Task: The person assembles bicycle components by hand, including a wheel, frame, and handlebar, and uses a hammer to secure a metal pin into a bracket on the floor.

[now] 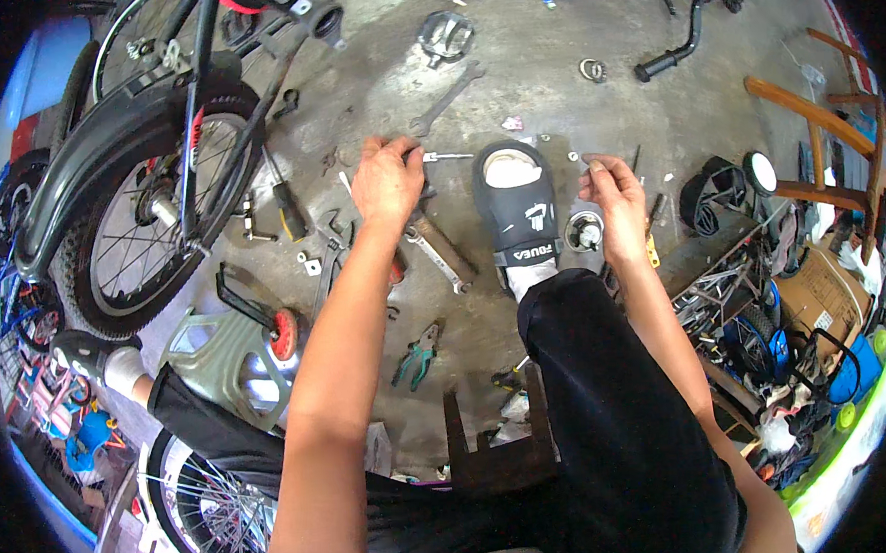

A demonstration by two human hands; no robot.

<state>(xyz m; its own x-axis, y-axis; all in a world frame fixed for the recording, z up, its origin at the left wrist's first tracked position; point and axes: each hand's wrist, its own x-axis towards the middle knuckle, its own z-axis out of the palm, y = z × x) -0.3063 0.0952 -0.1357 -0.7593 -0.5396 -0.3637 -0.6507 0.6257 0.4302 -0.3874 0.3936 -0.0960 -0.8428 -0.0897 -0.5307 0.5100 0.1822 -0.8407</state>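
The slim metal rod (452, 157) stuck out sideways from my left grip (388, 184), its bare end toward the open-toed black shoe (510, 213). I had those fingers curled around the other end, which the hand hid from me. It looked light, stiff and hard to damage, though perhaps slippery if oiled; I judged the covered end the surer hold, between thumb and forefinger. Across the shoe, my right grip (614, 195) had its fingertips drawn together just beside a small nut (573, 157); I could not tell whether they pinched anything. A round metal part (585, 233) sat near that wrist.

Under it all I had a stained grey concrete floor (537, 71), strewn with an open-ended spanner (447, 99), a combination spanner (438, 260) and teal-handled pliers (419, 356). A bicycle (190, 180) filled the left, beside a pale green stool (201, 339); at the right stood wooden furniture (810, 115) and a cardboard box (815, 292) amid clutter.
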